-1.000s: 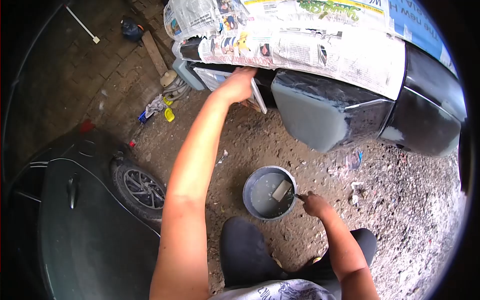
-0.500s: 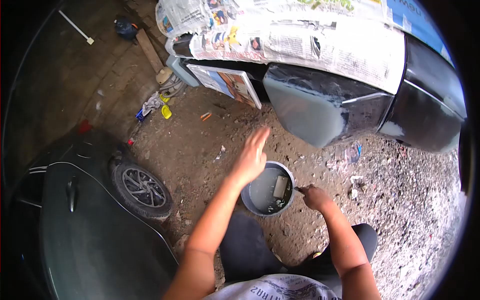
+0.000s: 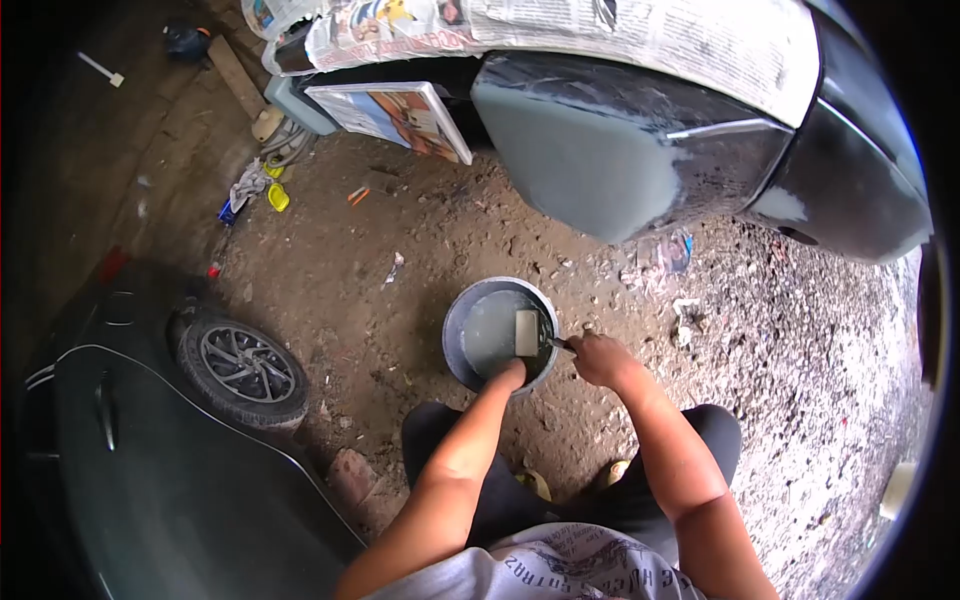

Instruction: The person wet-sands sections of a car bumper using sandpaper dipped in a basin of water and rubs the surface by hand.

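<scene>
Lying in cloudy grey water (image 3: 490, 325) inside a round grey plastic bucket (image 3: 453, 335) near the middle of the frame, a pale rectangular block (image 3: 526, 333) sits toward the right wall, between the two hands. The left hand (image 3: 509, 373) comes over the bucket's lower rim from the bottom of the frame, its fingers hidden down inside, just below the block; whether they grasp anything or touch the block cannot be told. Right of the bucket, the right hand (image 3: 600, 358) is closed around a thin dark handle (image 3: 564, 345) that reaches the right rim; what the handle ends in is too small to make out. The block lies to the left of this hand, apart from its fingers. The bucket stands on brown, stony ground (image 3: 400, 235), just above the person's knees in dark trousers (image 3: 428, 428). Across the upper part of the frame runs a black car body panel (image 3: 730, 165) with a smooth grey patch (image 3: 590, 160), under printed newspaper sheets (image 3: 650, 45). A flat white-edged picture panel (image 3: 405, 118) leans at upper left of centre, and a dark green car (image 3: 190, 480) fills the lower left.
</scene>
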{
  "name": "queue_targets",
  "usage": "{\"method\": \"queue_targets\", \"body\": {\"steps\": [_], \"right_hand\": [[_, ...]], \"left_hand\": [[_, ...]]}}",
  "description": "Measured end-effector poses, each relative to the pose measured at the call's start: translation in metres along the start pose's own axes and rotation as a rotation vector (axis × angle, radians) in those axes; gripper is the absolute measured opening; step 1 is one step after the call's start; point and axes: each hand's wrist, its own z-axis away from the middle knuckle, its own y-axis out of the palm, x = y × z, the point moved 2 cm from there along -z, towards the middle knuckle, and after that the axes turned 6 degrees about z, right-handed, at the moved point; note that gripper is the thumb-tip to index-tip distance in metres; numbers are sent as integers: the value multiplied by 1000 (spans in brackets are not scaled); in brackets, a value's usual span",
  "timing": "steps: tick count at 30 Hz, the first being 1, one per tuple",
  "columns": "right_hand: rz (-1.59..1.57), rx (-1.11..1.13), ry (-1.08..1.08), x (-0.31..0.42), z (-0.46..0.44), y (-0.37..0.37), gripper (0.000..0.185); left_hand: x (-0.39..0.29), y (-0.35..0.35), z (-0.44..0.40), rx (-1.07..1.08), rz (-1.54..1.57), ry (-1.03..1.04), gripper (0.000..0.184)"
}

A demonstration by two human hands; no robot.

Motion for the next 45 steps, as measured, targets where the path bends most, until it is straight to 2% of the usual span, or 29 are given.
{"method": "queue_targets", "body": {"steps": [2,3,5,6,7,8,9,10,12,14,16,19,20,21,24,25,28,29,32,33,36,37,38,40,42,43,45], "right_hand": [[-26,-37,4,-4,1,0,42],[-30,-57,12,-7,1,1,39],[-23,-57,4,-13,0,3,39],[-17,-54,2,-14,-1,3,39],[-14,-41,10,-15,-2,4,39],[-21,-33,16,-13,-3,5,39],[-26,-27,23,-13,-4,6,40],[-30,-22,29,-12,-6,6,40],[-23,-17,11,-13,-11,10,40],[-17,-20,-7,-11,-12,13,40],[-9,-35,-19,-9,-12,13,40],[24,19,-9,-1,-8,10,41],[13,26,0,0,-6,9,40],[4,34,10,1,-4,8,40],[2,3,9,-7,-1,9,38],[3,-14,-1,-7,-1,10,38],[5,-22,-9,-10,-3,10,37],[5,-10,-9,-12,-4,8,37],[-11,7,-3,-7,-2,4,38],[-9,-1,-3,-7,-1,4,38],[8,-11,-4,-7,1,4,40],[20,-8,-7,-6,1,4,40],[11,14,-2,-4,-1,5,40],[7,65,15,-5,-2,3,41],[10,43,11,-6,-3,0,40],[7,36,6,-5,-3,1,40],[11,59,11,-6,-5,2,39]], "left_hand": [[-19,-26,25,-30,-22,-5,44],[-12,-27,22,-170,2,171,42],[-63,-114,91,-150,-35,161,43],[-67,-143,103,-338,187,225,42],[-79,-183,120,-428,272,347,37],[-88,-225,134,-748,-14,592,36],[-114,-282,164,-671,28,557,43],[-129,-322,186,-909,-53,704,49],[-165,-396,225,-1111,-122,763,59],[-186,-455,229,-1149,-285,840,65],[-195,-503,198,-1016,-369,768,73],[-211,-558,165,-807,-451,722,75],[-212,-565,158,-769,-464,736,76],[-225,-557,174,-733,-468,637,75],[-240,-530,191,-622,-368,816,73],[-252,-512,209,-718,-553,814,72],[-270,-475,246,-706,-510,987,71],[-270,-479,244,-693,-546,984,73],[-252,-509,211,-751,-544,794,74],[-255,-508,217,-736,-461,823,72],[-276,-479,231,-677,-475,851,70],[-281,-458,245,-793,-345,845,69],[-278,-461,235,-752,-306,860,69],[-274,-460,239,-750,-259,989,70],[-265,-456,232,-672,13,1024,73],[-265,-447,245,-429,351,1006,77],[-271,-411,259,-211,1016,1148,73]]}}
